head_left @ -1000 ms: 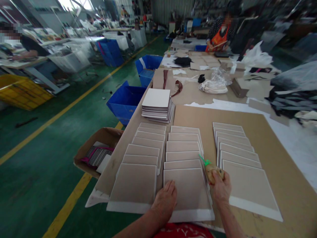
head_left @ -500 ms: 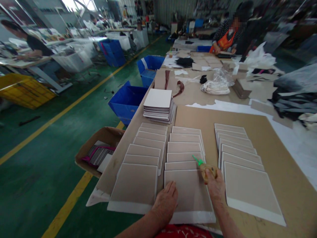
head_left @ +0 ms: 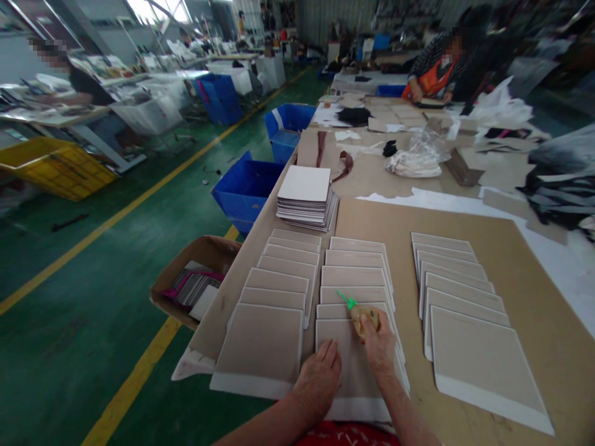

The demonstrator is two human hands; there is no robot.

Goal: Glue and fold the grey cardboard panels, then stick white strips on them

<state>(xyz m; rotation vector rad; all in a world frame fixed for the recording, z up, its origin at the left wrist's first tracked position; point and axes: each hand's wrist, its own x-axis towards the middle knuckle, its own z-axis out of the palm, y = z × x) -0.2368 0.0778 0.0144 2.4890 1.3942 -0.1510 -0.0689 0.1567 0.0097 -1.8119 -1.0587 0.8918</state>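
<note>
My right hand (head_left: 379, 339) is wrapped round a yellowish glue bottle (head_left: 364, 321) with a green nozzle (head_left: 348, 301). The nozzle points up and left over the middle row of overlapping beige panels (head_left: 353, 276). Flat on the nearest panel (head_left: 351, 359) of that row rests my left hand (head_left: 320, 375), its fingers stretched out near the panel's left edge. Another overlapping row of panels (head_left: 258, 344) lies to the left, and a third row (head_left: 478, 353) to the right. Each front panel shows a pale strip along its near edge.
A stack of panels (head_left: 304, 189) stands beyond the left row. Beside the table are blue bins (head_left: 246, 195) and a cardboard box (head_left: 193, 248) holding more panels. Plastic-wrapped white material (head_left: 416, 162) lies farther back. A person in an orange apron (head_left: 430, 80) works at the far end.
My right hand has moved the glue bottle left across the middle row, from its right edge toward its centre. My left hand still lies on the front panel. The camera view has shifted slightly.
</note>
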